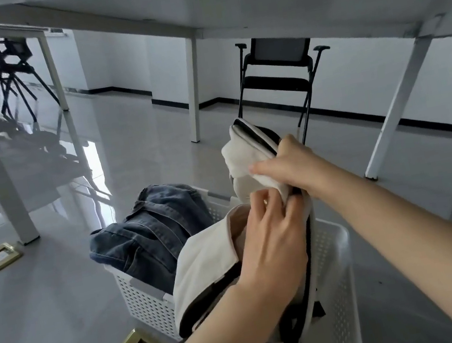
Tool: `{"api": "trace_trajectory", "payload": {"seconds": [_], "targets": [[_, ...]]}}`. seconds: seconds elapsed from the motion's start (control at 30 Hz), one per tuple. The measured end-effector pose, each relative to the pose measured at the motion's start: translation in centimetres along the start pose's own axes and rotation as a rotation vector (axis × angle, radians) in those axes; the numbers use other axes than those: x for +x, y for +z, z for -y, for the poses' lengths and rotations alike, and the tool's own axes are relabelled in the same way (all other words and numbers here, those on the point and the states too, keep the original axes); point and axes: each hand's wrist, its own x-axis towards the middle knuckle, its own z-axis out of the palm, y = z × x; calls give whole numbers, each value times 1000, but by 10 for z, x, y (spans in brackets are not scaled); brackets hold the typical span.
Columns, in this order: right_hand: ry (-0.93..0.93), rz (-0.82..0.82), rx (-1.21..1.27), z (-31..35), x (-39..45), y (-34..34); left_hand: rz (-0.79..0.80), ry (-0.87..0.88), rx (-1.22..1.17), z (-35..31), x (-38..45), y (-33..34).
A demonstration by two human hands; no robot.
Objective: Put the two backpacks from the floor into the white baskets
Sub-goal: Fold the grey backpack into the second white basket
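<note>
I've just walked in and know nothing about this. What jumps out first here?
Two bare hands meet in the middle: the right hand and the left hand both grip a cream backpack with black trim, held over the near white basket. Just behind it, a denim backpack already sits in the far white basket. A black folding chair stands farther back.

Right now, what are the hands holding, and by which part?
Both hands, left and right, grip the cream backpack by its upper fabric edge, above the near basket.
</note>
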Motion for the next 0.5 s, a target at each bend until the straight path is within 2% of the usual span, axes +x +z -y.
{"api": "trace_trajectory", "payload": {"seconds": [0.07,0.13,0.2,0.27,0.37,0.4,0.5], "targets": [[-17,-152,25,-9,7,-3,120,26,-77,1,4,-4],[9,-253,174,-19,11,-10,236,31,-185,9,10,-21],[48,-308,397,-28,13,-19,348,-157,-312,25,13,-48],[63,-345,607,-32,10,-28,441,-337,-281,59,5,-62],[41,-383,848,-27,4,-45,805,-629,-217,99,-15,-61],[21,-378,923,-22,0,-50,863,-711,-282,102,-23,-54],[-40,-371,1064,-6,-9,-60,884,-851,-603,86,-40,-29]]}}
